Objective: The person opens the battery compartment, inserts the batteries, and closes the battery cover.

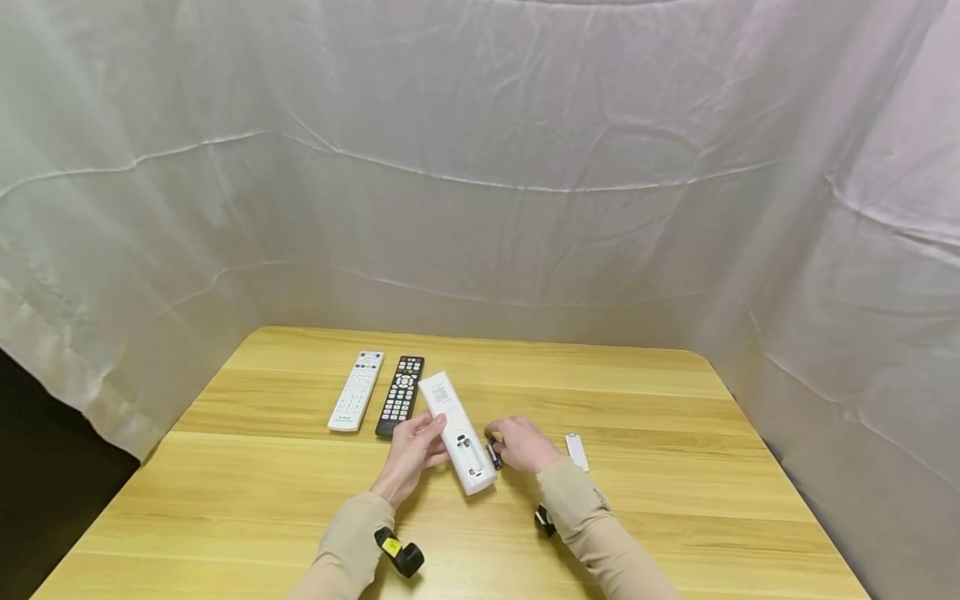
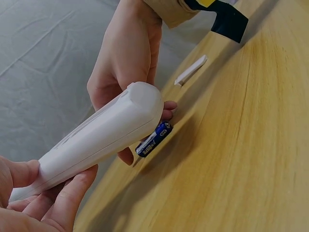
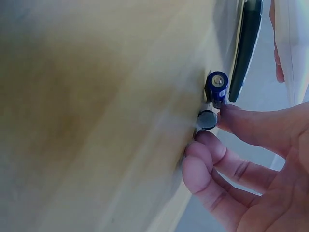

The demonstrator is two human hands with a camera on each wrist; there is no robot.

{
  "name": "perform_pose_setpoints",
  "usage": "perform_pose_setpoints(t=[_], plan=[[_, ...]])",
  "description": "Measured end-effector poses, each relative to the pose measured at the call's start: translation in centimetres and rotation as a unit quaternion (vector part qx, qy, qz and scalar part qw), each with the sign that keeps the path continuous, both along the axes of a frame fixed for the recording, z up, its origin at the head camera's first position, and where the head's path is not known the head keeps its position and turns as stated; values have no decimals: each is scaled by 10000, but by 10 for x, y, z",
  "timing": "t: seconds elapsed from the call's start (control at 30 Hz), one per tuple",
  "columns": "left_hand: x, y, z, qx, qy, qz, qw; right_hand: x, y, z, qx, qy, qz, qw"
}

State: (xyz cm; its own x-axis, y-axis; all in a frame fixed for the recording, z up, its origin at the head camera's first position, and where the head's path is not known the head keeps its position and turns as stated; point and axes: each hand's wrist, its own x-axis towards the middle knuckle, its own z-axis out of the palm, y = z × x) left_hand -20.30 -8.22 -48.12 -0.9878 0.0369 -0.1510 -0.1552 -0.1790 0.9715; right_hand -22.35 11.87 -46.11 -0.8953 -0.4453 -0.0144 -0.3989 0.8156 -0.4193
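My left hand [image 1: 408,454] grips a white remote control [image 1: 448,410] along its side, its back turned up and its battery compartment open with metal contacts showing. Just right of it, my right hand [image 1: 527,444] is down at the tabletop beside two small batteries. In the right wrist view, the thumb and index finger pinch one battery [image 3: 207,119], seen by its grey end. A blue battery [image 3: 218,82] lies right alongside it, near the thumb tip. From the left wrist, the remote's end overlaps the right hand, and a blue battery [image 2: 155,139] shows beneath.
A white battery cover [image 1: 576,451] lies on the wooden table [image 1: 675,500] right of the right hand. Toward the back left lie a black remote [image 1: 401,392] and another white remote [image 1: 357,392], buttons up. Pale curtains [image 1: 480,208] hang around the table.
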Motion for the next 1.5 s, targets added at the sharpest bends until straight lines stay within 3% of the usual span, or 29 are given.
perform_pose_setpoints(t=[0.53, 0.8, 0.97, 1.17, 1.3, 1.5], plan=[[2, 1, -3, 44, 21, -21, 10000, 0, 1, -2, 19, 204, -86, 9998], [2, 2, -5, 174, -111, -20, 9998, 15, 12, 1, -898, 11, -320, 9954], [2, 3, -4, 277, -124, 9, 9995, 32, 18, 9, -1784, 370, -402, 9824], [2, 5, -3, 296, -105, -71, 9995, 49, 21, 13, -2633, 1237, -318, 9562], [2, 8, -3, 354, -122, -134, 9992, 54, 21, 9, -2877, 1806, -46, 9405], [3, 12, -1, 457, -168, -153, 9987, 58, 20, 4, -2724, 2503, 532, 9276]])
